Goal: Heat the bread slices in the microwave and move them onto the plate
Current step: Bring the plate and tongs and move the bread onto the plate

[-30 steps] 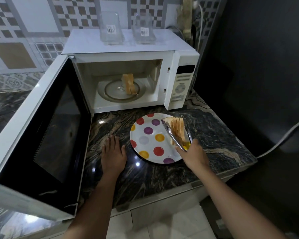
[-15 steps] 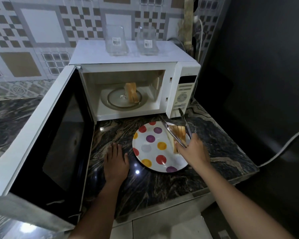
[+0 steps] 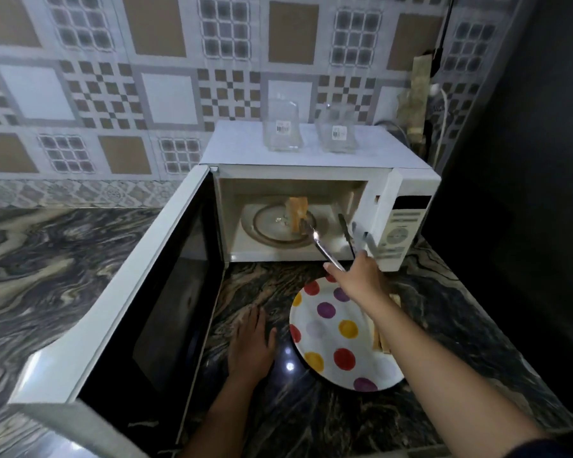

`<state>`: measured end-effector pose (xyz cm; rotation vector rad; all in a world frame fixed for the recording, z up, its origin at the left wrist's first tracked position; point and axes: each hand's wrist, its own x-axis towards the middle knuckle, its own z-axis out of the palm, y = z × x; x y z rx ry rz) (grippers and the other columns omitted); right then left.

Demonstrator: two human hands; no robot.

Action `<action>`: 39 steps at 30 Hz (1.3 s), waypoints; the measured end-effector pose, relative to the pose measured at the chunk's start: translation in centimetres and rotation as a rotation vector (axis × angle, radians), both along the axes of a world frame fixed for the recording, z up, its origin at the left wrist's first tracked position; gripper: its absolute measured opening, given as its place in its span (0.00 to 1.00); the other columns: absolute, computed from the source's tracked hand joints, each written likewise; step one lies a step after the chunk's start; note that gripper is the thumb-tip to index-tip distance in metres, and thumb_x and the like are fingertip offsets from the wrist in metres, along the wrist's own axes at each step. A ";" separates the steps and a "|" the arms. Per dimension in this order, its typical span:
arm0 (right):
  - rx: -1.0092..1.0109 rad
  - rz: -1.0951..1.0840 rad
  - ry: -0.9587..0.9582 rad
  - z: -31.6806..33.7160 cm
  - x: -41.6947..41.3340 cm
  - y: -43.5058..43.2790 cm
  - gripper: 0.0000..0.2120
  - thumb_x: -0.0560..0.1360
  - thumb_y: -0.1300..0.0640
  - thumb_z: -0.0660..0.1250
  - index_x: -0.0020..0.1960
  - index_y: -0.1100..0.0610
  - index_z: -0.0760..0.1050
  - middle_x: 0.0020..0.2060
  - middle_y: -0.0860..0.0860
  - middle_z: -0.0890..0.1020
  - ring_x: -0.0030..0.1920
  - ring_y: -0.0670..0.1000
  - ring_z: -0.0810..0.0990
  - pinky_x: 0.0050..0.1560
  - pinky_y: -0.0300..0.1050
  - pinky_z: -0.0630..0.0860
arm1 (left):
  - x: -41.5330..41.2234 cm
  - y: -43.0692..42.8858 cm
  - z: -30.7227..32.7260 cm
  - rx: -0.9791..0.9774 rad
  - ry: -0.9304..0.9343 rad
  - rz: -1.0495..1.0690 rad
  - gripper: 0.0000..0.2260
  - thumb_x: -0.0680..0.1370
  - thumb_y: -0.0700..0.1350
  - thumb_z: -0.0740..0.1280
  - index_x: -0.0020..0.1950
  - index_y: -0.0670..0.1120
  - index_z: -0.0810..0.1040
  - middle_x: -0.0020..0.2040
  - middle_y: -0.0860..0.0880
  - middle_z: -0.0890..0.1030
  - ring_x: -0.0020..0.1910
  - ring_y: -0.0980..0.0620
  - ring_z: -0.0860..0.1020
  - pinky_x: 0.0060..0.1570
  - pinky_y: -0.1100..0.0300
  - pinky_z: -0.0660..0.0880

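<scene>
Right hand (image 3: 361, 276) is sitting centre-right of the frame, just in front of the microwave (image 3: 239, 147) opening, its fingers curling round the handle end of metal tongs (image 3: 325, 246). The grip itself is mostly hidden by the back of the hand. The tong arms are standing spread apart with the tips pointing into the cavity. The left tip is lying right against the bread slices (image 3: 297, 211) in the picture, but blur and glare are making it impossible to say whether they are touching. Those slices are standing upright on the glass turntable (image 3: 272, 226); the count is hard to make out.

More bread (image 3: 379, 342) is lying on the right side of the spotted plate (image 3: 325, 342), lower centre, mostly covered by the right forearm, so only a strip is showing.

Left hand (image 3: 250, 345) is resting flat on the dark marbled worktop (image 3: 444, 309), fingers straight and loose, holding nothing, just left of the plate and not touching it.

The microwave door (image 3: 113, 309) is hanging wide open across the lower left, its near corner cut off by the frame edge. Two clear glass jars (image 3: 281, 127) are standing on top of the microwave, contents unclear.
</scene>
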<state>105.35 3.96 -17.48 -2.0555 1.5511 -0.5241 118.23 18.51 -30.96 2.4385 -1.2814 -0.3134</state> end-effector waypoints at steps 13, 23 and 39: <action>0.099 0.081 0.147 0.6 10.1 -8.0 0.32 0.74 0.41 0.64 0.69 0.60 0.64 0.63 0.58 0.74 0.60 0.60 0.75 0.55 0.51 0.74 | 3.6 -6.2 -0.7 0.043 -0.142 0.146 0.32 0.75 0.60 0.35 0.77 0.50 0.49 0.78 0.50 0.49 0.77 0.54 0.45 0.74 0.57 0.41; 0.128 0.061 0.146 0.7 13.0 -10.7 0.25 0.75 0.47 0.61 0.67 0.60 0.67 0.62 0.58 0.75 0.63 0.61 0.74 0.60 0.53 0.72 | 3.6 -6.3 -0.8 -0.026 -0.096 0.186 0.36 0.70 0.62 0.34 0.77 0.52 0.51 0.78 0.52 0.49 0.77 0.57 0.45 0.72 0.60 0.38; 0.144 0.064 0.170 0.4 13.2 -10.4 0.29 0.76 0.48 0.63 0.72 0.61 0.60 0.67 0.58 0.71 0.66 0.60 0.70 0.62 0.53 0.69 | 3.6 -6.3 -0.8 -0.040 -0.106 0.202 0.35 0.71 0.63 0.37 0.77 0.53 0.53 0.78 0.54 0.50 0.76 0.58 0.45 0.70 0.62 0.37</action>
